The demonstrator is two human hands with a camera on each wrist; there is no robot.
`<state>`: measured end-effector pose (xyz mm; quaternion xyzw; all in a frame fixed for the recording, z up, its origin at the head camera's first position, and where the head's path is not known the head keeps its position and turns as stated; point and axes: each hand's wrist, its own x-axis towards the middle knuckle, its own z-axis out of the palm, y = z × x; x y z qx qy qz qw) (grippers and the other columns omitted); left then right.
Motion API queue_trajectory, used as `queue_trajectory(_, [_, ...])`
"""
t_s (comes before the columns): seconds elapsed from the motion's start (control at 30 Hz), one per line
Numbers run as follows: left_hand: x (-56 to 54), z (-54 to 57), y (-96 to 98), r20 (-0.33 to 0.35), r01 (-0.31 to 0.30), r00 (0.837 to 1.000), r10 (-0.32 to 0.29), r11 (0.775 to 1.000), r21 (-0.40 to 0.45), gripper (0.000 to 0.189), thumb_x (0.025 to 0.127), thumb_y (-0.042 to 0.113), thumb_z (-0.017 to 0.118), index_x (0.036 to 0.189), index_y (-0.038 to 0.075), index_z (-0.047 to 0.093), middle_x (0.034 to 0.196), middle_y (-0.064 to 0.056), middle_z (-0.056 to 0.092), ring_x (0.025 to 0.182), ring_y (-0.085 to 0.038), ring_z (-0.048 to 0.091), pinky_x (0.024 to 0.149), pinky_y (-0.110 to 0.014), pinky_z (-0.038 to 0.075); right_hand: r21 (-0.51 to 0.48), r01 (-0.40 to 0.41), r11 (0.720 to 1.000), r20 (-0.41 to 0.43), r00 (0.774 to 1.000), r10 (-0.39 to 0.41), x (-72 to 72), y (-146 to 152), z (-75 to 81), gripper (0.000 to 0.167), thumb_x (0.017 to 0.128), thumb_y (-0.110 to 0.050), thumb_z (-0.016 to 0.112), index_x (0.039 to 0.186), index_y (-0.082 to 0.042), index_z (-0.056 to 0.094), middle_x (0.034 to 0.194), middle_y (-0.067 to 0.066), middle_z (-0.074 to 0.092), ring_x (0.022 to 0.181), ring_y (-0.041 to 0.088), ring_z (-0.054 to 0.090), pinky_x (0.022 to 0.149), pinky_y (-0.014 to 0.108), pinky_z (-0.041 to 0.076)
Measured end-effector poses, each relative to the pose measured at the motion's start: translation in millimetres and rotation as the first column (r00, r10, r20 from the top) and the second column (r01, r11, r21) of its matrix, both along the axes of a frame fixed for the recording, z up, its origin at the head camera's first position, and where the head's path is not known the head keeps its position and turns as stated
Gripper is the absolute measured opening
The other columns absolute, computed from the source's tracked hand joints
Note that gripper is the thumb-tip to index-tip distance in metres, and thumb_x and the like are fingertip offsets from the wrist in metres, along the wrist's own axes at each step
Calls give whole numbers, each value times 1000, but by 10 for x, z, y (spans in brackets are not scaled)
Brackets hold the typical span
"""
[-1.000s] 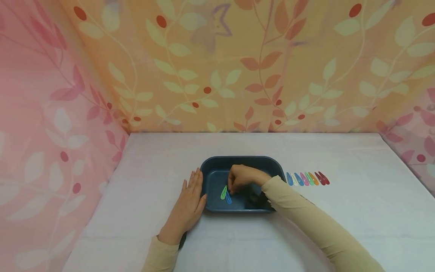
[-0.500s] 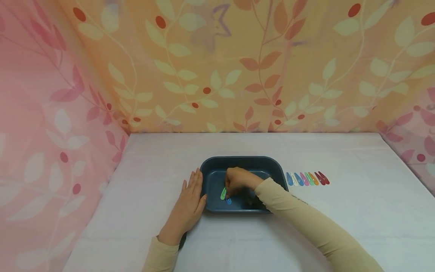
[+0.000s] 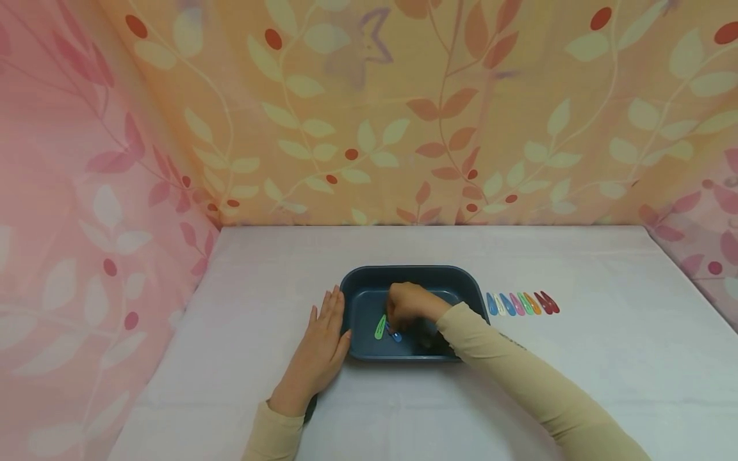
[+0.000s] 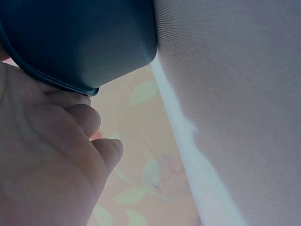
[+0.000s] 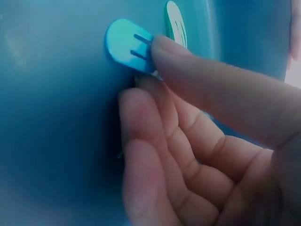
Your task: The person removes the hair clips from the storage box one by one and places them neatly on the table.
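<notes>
My right hand (image 3: 410, 303) is down inside a dark blue rectangular tray (image 3: 412, 358). Its thumb and forefinger pinch a blue snap hair clip (image 5: 126, 43), whose rounded, slotted end sticks out past the thumb in the right wrist view. The clip's other end is hidden by the fingers. Just left of it a green hair clip (image 3: 380, 327) lies on the tray floor. My left hand (image 3: 319, 344) rests against the tray's left side with fingers straight; in the left wrist view those fingers touch the underside of the tray's rim (image 4: 84, 90).
On the white cloth right of the tray lies a row of hair clips: blue, white, pink, a light green one (image 3: 523, 303), an orange one (image 3: 533, 303) and dark red ones (image 3: 547, 302). A patterned curtain (image 3: 438, 128) hangs behind the table.
My right hand reached left over the blue hair clip, then shifted slightly back right with the clip pinched and turned. The left hand and the green clip stay about where they were.
</notes>
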<state>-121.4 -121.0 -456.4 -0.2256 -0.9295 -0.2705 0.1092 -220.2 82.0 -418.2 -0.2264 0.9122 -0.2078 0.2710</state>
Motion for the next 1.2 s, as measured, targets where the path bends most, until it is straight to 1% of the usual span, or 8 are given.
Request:
queue_trajectory(0.17, [0,-4,5,-2,-3,1000,3,1000,-3,63,96,14,50,146,-10,19,154,-21,14,141,-37,16,108,-58,16,0,11,1000,9,1000,-11,-5,43,0,17,70,-6,79,59,-9,67,53,-2,61,48,11,57,48,24,47])
queue_trajectory(0.37, [3,-7,6,-8,-5,1000,4,1000,-9,62,96,14,49,145,-10,20,154,-21,14,141,-37,16,108,-58,17,-41,23,999,46,999,-21,-10,111,-11,17,71,-3,79,60,-6,66,55,-1,61,50,10,57,49,24,49])
queue_trajectory(0.5, [4,-12,8,-13,-5,1000,5,1000,-11,62,96,14,49,145,-10,20,154,-21,15,140,-37,17,108,-58,17,-52,26,998,58,998,-23,-16,158,6,16,71,-3,79,62,-6,66,56,0,61,51,10,57,50,24,50])
queue_trajectory(0.6, [1,-13,8,-17,-6,1000,5,1000,-12,62,96,15,49,145,-10,20,154,-21,15,140,-37,17,108,-58,17,-68,40,997,82,996,-34,-30,196,22,15,71,-2,79,64,-6,66,58,0,62,52,11,59,52,25,51])
queue_trajectory(0.8, [-4,-11,1,-11,-2,1000,2,1000,-4,62,96,14,49,145,-10,20,154,-21,14,140,-37,16,108,-58,16,-141,52,989,122,992,-35,-62,267,41,12,71,0,77,66,-5,68,59,0,63,52,10,59,53,26,52])
queue_trajectory(1.03, [-6,-17,-5,-16,-5,1000,4,1000,-12,62,96,14,49,145,-10,19,154,-21,15,141,-36,16,108,-58,17,-223,59,973,121,992,-32,-58,349,123,8,72,0,75,69,-4,69,62,1,64,55,11,60,55,27,52])
queue_trajectory(1.2, [-8,-29,-2,-18,-4,1000,3,1000,-19,62,96,14,48,146,-9,19,154,-21,14,141,-36,15,108,-58,17,-300,58,952,140,990,-16,-32,442,166,3,76,0,71,73,-1,69,64,2,66,58,12,62,59,29,54])
